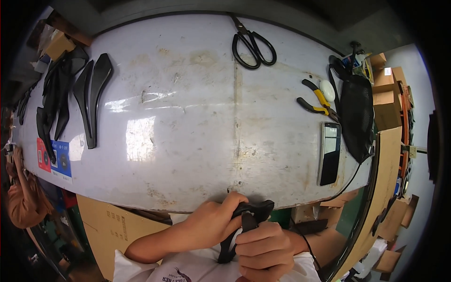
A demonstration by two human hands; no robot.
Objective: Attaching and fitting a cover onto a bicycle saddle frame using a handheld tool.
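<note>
Close to my body, just off the table's near edge, my left hand point(211, 223) is closed on a black curved plastic part point(259, 210). One end of that part points right, and a dark length of it or of another piece runs down between my hands. My right hand point(265, 249) is wrapped in a fist round a narrow dark object point(248, 221) that presses against the plastic part. Its kind cannot be made out, since the fingers cover most of it.
On the white table point(188, 131) lie black-handled scissors point(253, 49), yellow-and-black pliers point(319, 99), a white oval object point(327, 90), a phone point(330, 154) and a black mesh bag point(357, 113). Black plastic parts point(96, 101) lie left. Another person point(28, 197) is at far left; cardboard boxes point(387, 105) stand right.
</note>
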